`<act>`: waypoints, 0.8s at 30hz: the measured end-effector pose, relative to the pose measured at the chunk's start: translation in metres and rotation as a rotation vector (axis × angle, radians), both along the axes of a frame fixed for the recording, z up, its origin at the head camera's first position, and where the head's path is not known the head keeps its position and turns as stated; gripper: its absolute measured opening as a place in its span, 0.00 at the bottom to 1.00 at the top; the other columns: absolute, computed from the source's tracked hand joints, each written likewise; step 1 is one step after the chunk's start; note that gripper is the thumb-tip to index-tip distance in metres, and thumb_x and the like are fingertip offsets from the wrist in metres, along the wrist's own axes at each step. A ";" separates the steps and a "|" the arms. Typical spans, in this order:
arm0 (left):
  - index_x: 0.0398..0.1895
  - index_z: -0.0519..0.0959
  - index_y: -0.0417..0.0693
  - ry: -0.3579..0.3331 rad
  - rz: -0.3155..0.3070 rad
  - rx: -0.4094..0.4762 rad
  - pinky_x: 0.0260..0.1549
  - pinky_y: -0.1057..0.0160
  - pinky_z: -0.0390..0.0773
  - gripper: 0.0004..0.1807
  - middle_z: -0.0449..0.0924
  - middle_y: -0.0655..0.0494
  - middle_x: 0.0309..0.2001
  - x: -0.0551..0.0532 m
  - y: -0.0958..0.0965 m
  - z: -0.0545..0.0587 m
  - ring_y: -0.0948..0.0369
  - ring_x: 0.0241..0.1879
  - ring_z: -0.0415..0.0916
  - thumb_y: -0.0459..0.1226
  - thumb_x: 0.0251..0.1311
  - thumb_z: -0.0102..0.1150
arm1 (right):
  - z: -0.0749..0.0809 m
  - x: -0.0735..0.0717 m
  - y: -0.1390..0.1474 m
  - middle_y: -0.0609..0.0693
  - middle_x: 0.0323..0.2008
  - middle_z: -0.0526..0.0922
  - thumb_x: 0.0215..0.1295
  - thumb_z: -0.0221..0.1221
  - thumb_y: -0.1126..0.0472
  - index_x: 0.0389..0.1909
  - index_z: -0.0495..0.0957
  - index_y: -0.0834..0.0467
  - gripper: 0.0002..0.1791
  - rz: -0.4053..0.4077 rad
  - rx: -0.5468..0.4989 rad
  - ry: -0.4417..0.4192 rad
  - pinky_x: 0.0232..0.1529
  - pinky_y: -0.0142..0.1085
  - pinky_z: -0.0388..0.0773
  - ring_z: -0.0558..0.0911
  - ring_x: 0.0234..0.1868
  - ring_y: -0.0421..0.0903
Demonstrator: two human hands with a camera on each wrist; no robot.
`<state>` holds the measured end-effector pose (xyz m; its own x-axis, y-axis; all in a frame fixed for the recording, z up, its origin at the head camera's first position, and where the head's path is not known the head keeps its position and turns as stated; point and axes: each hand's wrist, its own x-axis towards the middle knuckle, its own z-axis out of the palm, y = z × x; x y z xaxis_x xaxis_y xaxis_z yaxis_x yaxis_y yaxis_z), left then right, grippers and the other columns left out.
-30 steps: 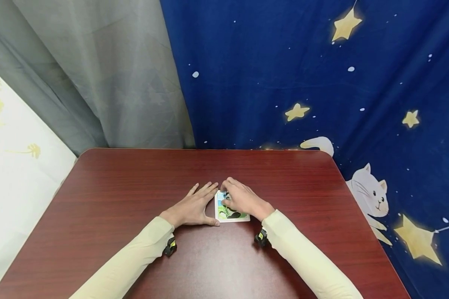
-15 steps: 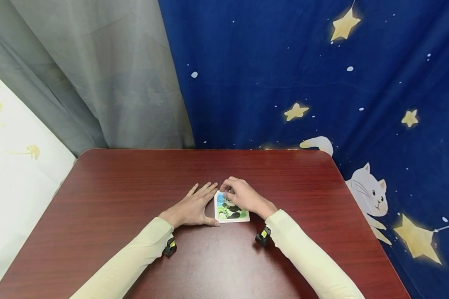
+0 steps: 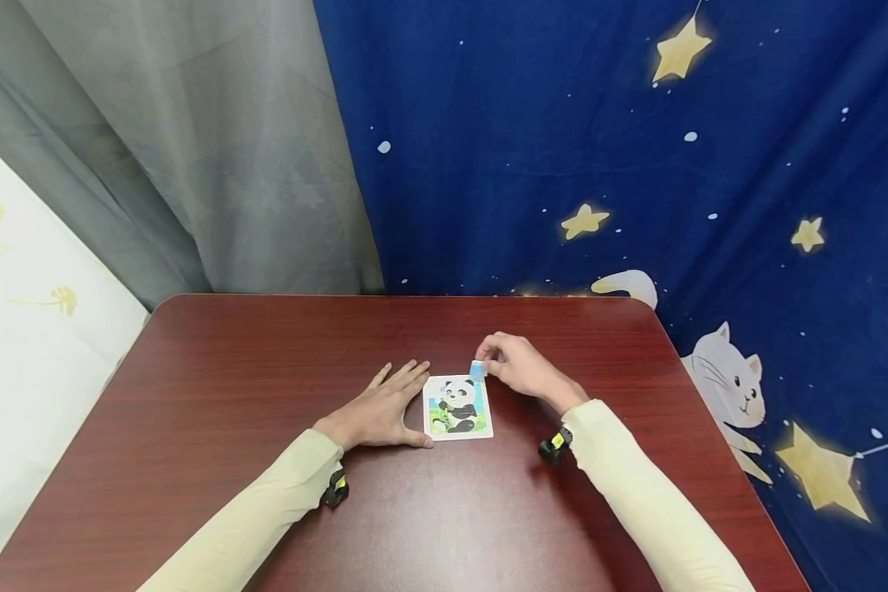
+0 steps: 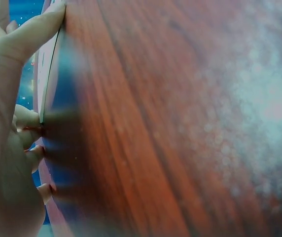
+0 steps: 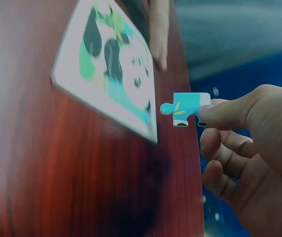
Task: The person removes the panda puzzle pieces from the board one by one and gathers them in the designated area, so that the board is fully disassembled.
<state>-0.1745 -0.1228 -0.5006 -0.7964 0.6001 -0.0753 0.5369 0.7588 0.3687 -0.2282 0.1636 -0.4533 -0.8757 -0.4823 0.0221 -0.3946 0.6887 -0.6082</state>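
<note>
A small square jigsaw puzzle [image 3: 460,437] with a white border and a panda picture lies flat on the table. Along its left edge rests my left hand [image 3: 377,417], fingers straight and spread, thumb at the near left corner. Just past the puzzle's far right corner, my right hand [image 3: 521,366] pinches a light blue jigsaw piece [image 5: 186,100] between thumb and index finger. In the right wrist view the piece has one round knob and a yellow leaf mark, and it is held clear of the puzzle. The other right fingers are loosely curled below it.
The dark red wooden table [image 3: 266,345] extends around both hands, its far edge running along a grey curtain [image 3: 266,164] and a blue star-patterned curtain [image 3: 488,123]. Black wrist cameras [image 3: 555,446] sit under both sleeves.
My right hand has moved right and slightly away from me, off the puzzle, with the blue piece in its fingers. More of the panda picture now shows. The left hand has stayed put.
</note>
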 end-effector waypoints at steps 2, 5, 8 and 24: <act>0.84 0.59 0.40 0.002 -0.002 0.000 0.85 0.34 0.45 0.66 0.52 0.48 0.87 0.000 0.000 0.000 0.47 0.88 0.47 0.70 0.52 0.72 | 0.001 -0.004 0.009 0.50 0.37 0.84 0.72 0.64 0.67 0.40 0.85 0.57 0.03 -0.023 0.003 -0.005 0.41 0.35 0.76 0.77 0.34 0.42; 0.84 0.59 0.40 0.005 -0.004 -0.007 0.85 0.34 0.45 0.66 0.51 0.48 0.87 0.000 -0.001 0.000 0.47 0.88 0.47 0.70 0.52 0.72 | 0.001 -0.010 0.020 0.51 0.37 0.84 0.72 0.63 0.68 0.39 0.85 0.57 0.04 -0.044 0.019 -0.013 0.42 0.35 0.76 0.78 0.35 0.43; 0.84 0.59 0.39 0.006 -0.004 -0.006 0.85 0.34 0.45 0.66 0.51 0.47 0.87 0.000 -0.001 0.000 0.47 0.88 0.47 0.70 0.52 0.72 | -0.002 -0.014 0.027 0.51 0.37 0.84 0.73 0.62 0.68 0.39 0.84 0.57 0.05 -0.056 0.037 -0.028 0.43 0.35 0.75 0.78 0.37 0.44; 0.85 0.58 0.40 -0.008 -0.004 -0.001 0.85 0.35 0.44 0.66 0.50 0.48 0.88 -0.001 -0.001 0.000 0.48 0.88 0.46 0.69 0.52 0.72 | -0.020 -0.029 0.025 0.54 0.42 0.82 0.74 0.60 0.69 0.42 0.85 0.59 0.05 -0.089 0.111 -0.047 0.51 0.42 0.80 0.82 0.43 0.48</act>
<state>-0.1759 -0.1240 -0.5009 -0.7931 0.6034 -0.0827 0.5370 0.7569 0.3724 -0.2569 0.1882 -0.4731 -0.9138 -0.4002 -0.0691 -0.3022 0.7838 -0.5425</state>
